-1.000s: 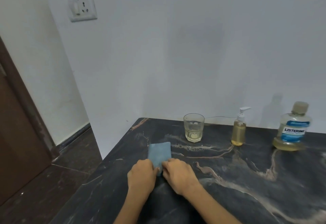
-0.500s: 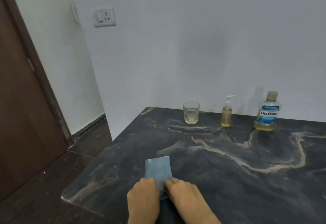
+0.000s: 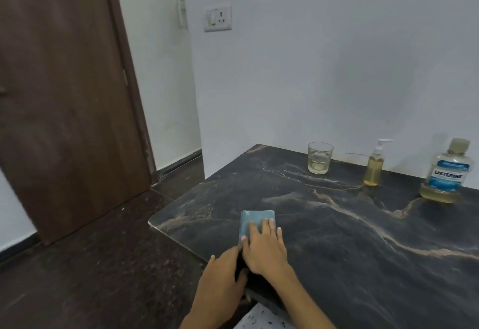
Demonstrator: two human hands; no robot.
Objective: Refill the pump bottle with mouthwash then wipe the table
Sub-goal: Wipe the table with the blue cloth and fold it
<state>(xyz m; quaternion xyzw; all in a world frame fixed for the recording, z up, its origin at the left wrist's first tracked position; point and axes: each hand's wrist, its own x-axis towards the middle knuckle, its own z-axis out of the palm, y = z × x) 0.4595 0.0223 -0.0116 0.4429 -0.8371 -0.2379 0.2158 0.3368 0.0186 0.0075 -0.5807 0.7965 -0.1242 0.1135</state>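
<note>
The near half of the folded blue cloth (image 3: pixel 255 222) lies hidden under the flat right hand (image 3: pixel 263 247), so its near edge cannot be seen. The left hand (image 3: pixel 223 277) at 7 o'clock of it covers the table's near rim. Both forearms are cut off by the bottom edge. The dark veined marble table (image 3: pixel 363 251) runs off the right edge at 3 o'clock. The brown wooden door (image 3: pixel 64 95) is blurred and cropped at top and left. The small print on the clear Listerine mouthwash bottle's (image 3: pixel 447 173) blue label is illegible.
</note>
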